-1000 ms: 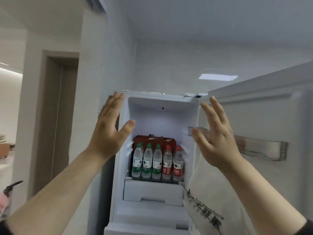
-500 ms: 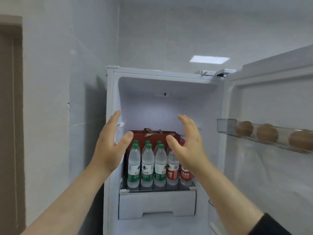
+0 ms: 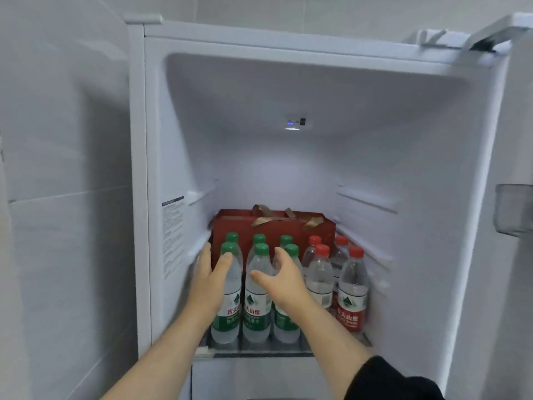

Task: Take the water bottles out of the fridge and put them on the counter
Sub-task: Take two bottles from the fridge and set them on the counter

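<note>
The open fridge (image 3: 173,140) holds several water bottles on a glass shelf (image 3: 259,349). Green-capped bottles (image 3: 257,284) stand in two rows on the left, red-capped bottles (image 3: 353,290) on the right. My left hand (image 3: 209,280) reaches in with straight fingers around the front left green-capped bottle (image 3: 229,316), its thumb near the neck; a firm grip is not visible. My right hand (image 3: 284,280) is spread with relaxed fingers between the middle and the third green-capped bottles, holding nothing.
A red gift box with gold ribbon handles (image 3: 274,226) stands behind the bottles. The fridge door (image 3: 516,255) hangs open on the right with a clear door bin (image 3: 513,209). A tiled wall (image 3: 63,197) is close on the left.
The view has moved much closer to the fridge. Both hands dropped from in front of the upper compartment and reached in among the green-capped bottles.
</note>
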Available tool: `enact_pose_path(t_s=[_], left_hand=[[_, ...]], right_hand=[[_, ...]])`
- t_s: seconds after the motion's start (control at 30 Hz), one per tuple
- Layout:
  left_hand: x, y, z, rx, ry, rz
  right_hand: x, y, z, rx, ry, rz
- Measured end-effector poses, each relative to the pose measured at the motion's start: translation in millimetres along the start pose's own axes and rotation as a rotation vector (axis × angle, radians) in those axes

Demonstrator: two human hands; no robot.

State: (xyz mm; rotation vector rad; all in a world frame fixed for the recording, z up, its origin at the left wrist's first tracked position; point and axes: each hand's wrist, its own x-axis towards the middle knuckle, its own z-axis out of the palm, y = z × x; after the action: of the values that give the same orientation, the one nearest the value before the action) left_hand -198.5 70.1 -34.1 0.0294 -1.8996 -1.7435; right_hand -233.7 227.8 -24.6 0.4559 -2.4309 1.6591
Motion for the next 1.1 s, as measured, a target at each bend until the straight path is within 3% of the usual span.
enact_pose_path(t_s=[0.23, 0.4, 0.53, 0.77, 1.1], left_hand=[[27, -38, 19, 0.302, 0.06, -0.002], [29, -47, 20, 0.291, 0.065, 0.052], [15, -45, 16, 0.284, 0.152, 0.062], [-11, -40, -1, 0.231, 0.137, 0.086], [-42, 39, -39, 0.129, -0.073, 0.205]], right_hand=[[39, 12, 29, -0.272, 0.057, 0.003], [45, 14, 38, -0.347, 0.097, -0.003], [46, 13, 39, -0.311, 0.076, 0.019], [27, -5, 25, -0.161, 0.136, -0.035], [-54, -105, -38, -0.016, 0.261, -0.259]])
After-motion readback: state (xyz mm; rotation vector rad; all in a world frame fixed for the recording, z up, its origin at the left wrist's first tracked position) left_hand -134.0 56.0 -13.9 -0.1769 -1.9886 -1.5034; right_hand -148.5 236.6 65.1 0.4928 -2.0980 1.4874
